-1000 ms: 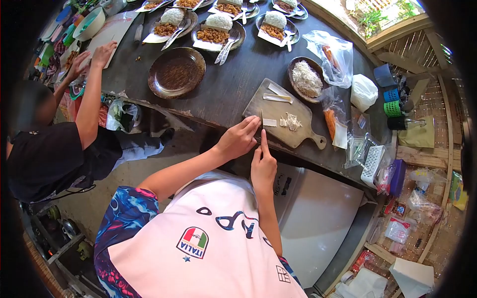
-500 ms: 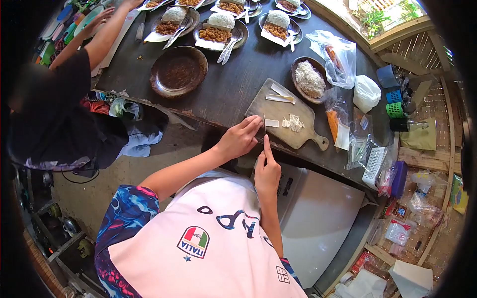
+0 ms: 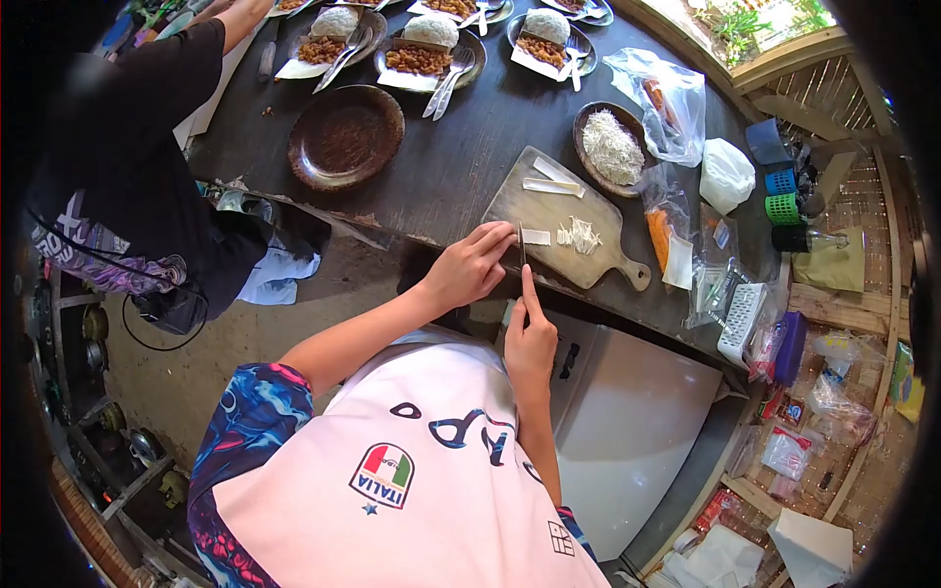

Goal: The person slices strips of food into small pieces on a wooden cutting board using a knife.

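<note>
A wooden cutting board [image 3: 600,232] lies at the table's front edge. My right hand [image 3: 530,338] grips a knife [image 3: 522,245], its index finger stretched along the blade's back. The blade stands across a pale flat strip [image 3: 535,237]. Beside the blade, my left hand [image 3: 475,260] has its fingers pressed together on the strip's left end, which they mostly hide. Thin pale shreds [image 3: 579,235] lie right of the strip. Two longer pale strips [image 3: 553,188] rest at the board's back. Behind the board is a bowl of white shreds [image 3: 613,147].
An empty brown plate [image 3: 346,137] is left of the board. Plates with rice and brown food [image 3: 417,61] line the back. Plastic bags [image 3: 727,176] and a white basket [image 3: 742,323] stand right. A co-worker [image 3: 137,167] leans over the table at left.
The co-worker has moved closer to the table and farther forward, arms reaching toward the top. The strip under my knife looks slightly shorter. My hands have barely moved.
</note>
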Motion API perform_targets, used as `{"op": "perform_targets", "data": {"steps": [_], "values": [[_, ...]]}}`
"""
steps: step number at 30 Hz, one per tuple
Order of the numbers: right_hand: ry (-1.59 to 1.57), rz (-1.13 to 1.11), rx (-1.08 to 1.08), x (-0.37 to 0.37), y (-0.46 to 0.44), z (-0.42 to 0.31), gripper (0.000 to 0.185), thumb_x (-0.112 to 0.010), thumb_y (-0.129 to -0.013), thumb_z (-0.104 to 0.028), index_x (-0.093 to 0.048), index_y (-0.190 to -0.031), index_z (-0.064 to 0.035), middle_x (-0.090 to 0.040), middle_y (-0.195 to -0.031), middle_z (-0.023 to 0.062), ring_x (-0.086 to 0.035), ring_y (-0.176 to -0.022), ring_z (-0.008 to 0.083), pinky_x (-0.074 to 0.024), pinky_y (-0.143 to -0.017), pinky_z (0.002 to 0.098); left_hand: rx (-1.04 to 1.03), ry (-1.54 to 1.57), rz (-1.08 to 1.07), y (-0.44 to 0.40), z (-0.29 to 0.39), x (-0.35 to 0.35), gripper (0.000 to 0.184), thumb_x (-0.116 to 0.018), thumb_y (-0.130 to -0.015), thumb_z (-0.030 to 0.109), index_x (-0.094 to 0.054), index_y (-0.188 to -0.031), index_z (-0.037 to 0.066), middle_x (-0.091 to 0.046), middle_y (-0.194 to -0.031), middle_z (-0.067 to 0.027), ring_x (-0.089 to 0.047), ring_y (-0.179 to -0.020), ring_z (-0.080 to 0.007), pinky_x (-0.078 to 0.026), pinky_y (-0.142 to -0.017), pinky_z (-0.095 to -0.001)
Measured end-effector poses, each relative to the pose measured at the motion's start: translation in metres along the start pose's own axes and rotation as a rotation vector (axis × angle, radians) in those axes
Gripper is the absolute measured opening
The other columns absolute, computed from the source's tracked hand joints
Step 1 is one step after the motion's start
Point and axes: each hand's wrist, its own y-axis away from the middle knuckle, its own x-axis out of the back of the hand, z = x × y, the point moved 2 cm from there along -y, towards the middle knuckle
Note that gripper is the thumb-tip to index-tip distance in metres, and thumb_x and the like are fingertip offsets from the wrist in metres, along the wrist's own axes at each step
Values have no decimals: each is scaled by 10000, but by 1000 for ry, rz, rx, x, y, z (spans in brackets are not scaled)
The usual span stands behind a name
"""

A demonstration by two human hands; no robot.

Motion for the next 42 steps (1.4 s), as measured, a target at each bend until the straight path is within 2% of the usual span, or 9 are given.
{"op": "perform_targets", "data": {"steps": [7, 13, 16, 28, 32, 36, 39, 40, 42], "values": [[0, -23, -13, -1, 1, 2, 490, -505, -1072, -156, -522, -1555, -237, -446, -638, 213, -367, -547, 242, -456, -583, 392, -41, -78, 2, 1, 1, -2, 473, -647, -845, 56, -630, -1292, -96, -563, -1411, -156, -552, -1342, -320, -509, -1098, -396], [143, -48, -40, -1, 0, -6, 535, -522, -1056, -158, -483, -1580, -260, -596, -684, 264, -608, -584, 387, -512, -661, 490, -41, -128, -10, 0, 2, -4, 476, -646, -847, 67, -635, -1295, -93, -565, -1414, -156, -547, -1356, -305, -501, -1115, -392], [231, -46, 20, -6, 0, 0, 598, -552, -1032, -163, -437, -1605, -290, -694, -777, 211, -698, -707, 415, -543, -685, 548, -43, -128, -9, -2, 4, -4, 481, -647, -845, 68, -635, -1298, -92, -568, -1411, -156, -546, -1358, -305, -499, -1119, -392], [159, -14, 43, -18, -18, 12, 583, -543, -1025, -177, -467, -1587, -317, -693, -790, 237, -714, -764, 417, -549, -732, 527, -57, -199, 26, 5, 5, -13, 517, -652, -839, 88, -606, -1316, -107, -570, -1389, -205, -545, -1341, -336, -498, -1114, -402], [-81, 3, 93, -10, -43, 10, 515, -503, -1057, -199, -499, -1565, -285, -671, -778, 269, -689, -743, 448, -525, -712, 534, -38, -158, 31, 0, 7, -12, 514, -636, -846, 63, -595, -1327, -113, -570, -1383, -220, -547, -1330, -353, -485, -1121, -414], [-82, 109, 75, 1, -35, 10, 479, -486, -1081, -194, -516, -1558, -232, -596, -723, 286, -595, -606, 423, -513, -655, 481, 112, 81, 132, -4, 3, -7, 465, -598, -893, 39, -594, -1334, -110, -567, -1383, -230, -547, -1308, -376, -473, -1115, -420], [-149, 56, 87, -7, -20, 19, 483, -504, -1079, -186, -517, -1560, -239, -537, -678, 254, -530, -535, 314, -508, -636, 430, 192, 102, 192, -8, -4, 7, 456, -567, -902, -11, -587, -1350, -99, -562, -1386, -228, -555, -1286, -401, -483, -1091, -447], [-275, -11, 65, -13, -17, 23, 492, -526, -1074, -175, -518, -1560, -250, -494, -654, 156, -463, -553, 171, -484, -612, 368, 196, 71, 222, -7, -8, 10, 441, -567, -912, 8, -602, -1342, -85, -575, -1380, -202, -562, -1277, -388, -485, -1085, -449], [-367, -74, 66, -21, -19, 28, 503, -522, -1074, -158, -504, -1573, -221, -455, -675, 31, -411, -573, 105, -429, -564, 298, 214, 45, 223, -7, -17, 15, 429, -566, -918, 19, -614, -1333, -76, -583, -1370, -193, -565, -1270, -383, -486, -1085, -451]]}}
